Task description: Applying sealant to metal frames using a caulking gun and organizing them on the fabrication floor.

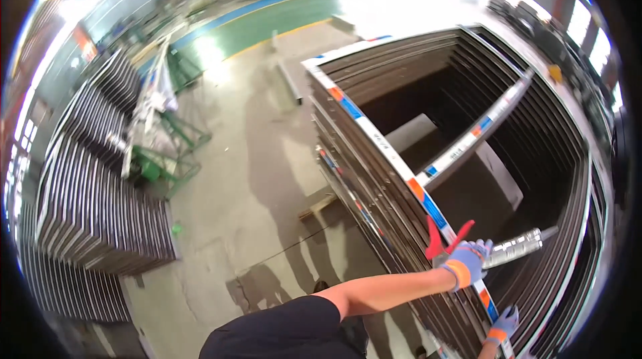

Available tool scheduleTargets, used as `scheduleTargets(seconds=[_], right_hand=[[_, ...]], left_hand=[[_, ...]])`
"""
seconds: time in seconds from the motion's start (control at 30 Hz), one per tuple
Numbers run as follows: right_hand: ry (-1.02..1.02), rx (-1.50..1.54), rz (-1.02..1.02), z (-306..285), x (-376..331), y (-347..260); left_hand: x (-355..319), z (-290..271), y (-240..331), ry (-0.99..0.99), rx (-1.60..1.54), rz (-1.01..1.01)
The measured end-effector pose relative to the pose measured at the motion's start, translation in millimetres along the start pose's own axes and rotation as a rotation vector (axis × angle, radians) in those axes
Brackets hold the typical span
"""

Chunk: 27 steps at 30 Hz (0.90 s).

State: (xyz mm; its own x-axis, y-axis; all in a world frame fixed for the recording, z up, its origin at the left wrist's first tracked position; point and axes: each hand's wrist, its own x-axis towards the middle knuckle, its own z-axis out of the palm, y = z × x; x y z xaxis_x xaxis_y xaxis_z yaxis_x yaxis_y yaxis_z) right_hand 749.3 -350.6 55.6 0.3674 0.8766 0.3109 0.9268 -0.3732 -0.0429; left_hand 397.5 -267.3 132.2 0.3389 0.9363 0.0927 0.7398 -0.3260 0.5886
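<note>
My left hand [467,263], in a grey-blue glove with an orange cuff, is closed around what looks like a caulking gun. Its two red handles [436,244] stick out on the far left side of the hand. A silver tube [521,249] extends to the right, over the opening of a large stacked frame [384,148]. Nearer to me, my right hand [506,324], gloved alike, has its fingers curled over the frame's edge. That frame has white-taped faces with orange and blue patches, and a crossbar [478,129] spans it.
Many frames lie stacked beneath the top one. On the left stand rows of dark panels [100,205] beside a green metal stand [177,138]. A wooden block [315,206] and a metal bar [289,80] lie on the floor. A green walkway [274,17] crosses behind.
</note>
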Motion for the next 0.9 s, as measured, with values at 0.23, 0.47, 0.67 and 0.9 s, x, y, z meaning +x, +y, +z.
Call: scheduleTargets(seconds=[0.23, 0.47, 0.67, 0.9], right_hand=[[0.231, -0.238, -0.503, 5, 5, 22], [0.456, 0.586, -0.579, -3, 5, 0], [0.103, 0.107, -0.023, -33, -14, -29], [0.432, 0.822, -0.489, -3, 9, -16]], left_hand=[[-11, 31, -10, 0.095, -0.070, 0.055], [-111, -74, -42, 0.169, -0.095, -0.098], [-226, -112, -116, 0.569, -0.022, -0.375], [-406, -95, -203, 0.733, 0.207, -1.180]])
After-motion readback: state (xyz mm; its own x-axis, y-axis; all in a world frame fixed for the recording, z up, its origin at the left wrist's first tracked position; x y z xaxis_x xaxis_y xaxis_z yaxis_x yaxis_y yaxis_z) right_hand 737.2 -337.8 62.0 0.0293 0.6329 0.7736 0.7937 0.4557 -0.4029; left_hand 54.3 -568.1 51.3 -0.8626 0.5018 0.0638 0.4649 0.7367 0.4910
